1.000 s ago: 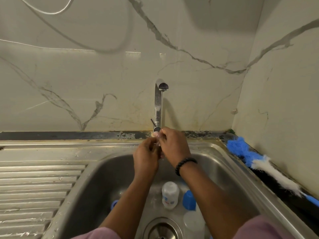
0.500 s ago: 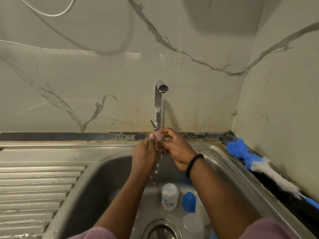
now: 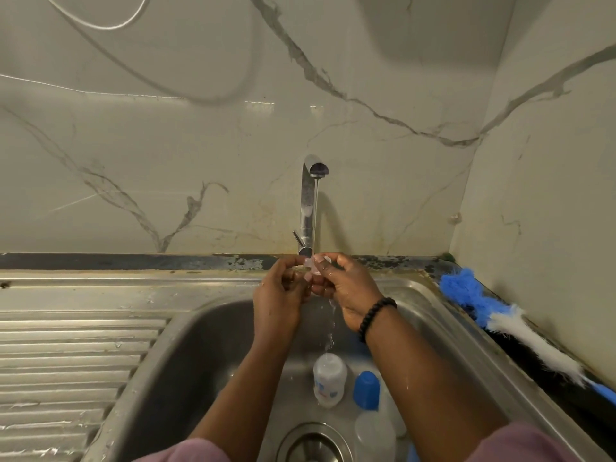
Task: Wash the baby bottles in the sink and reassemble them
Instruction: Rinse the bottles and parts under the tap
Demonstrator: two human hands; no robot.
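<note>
My left hand (image 3: 280, 290) and my right hand (image 3: 346, 288) meet under the running tap (image 3: 308, 208), both pinching a small clear teat (image 3: 313, 266) in the water stream. Water runs off it into the steel sink (image 3: 200, 345). Down in the basin lies a small translucent bottle (image 3: 329, 380) with a printed label. Beside it stands a blue cap (image 3: 366, 390). A second clear bottle (image 3: 375, 435) lies near the drain (image 3: 315, 445). Most of the teat is hidden by my fingers.
A ribbed steel draining board (image 3: 66, 361) lies to the left of the basin. A blue and white bottle brush (image 3: 510, 325) rests on the dark ledge at the right, against the marble wall. A small blue piece (image 3: 412, 453) shows at the bottom edge.
My right hand has turned so the palm faces more toward me and its fingers have shifted on the teat. Water now falls onto the bottle in the basin.
</note>
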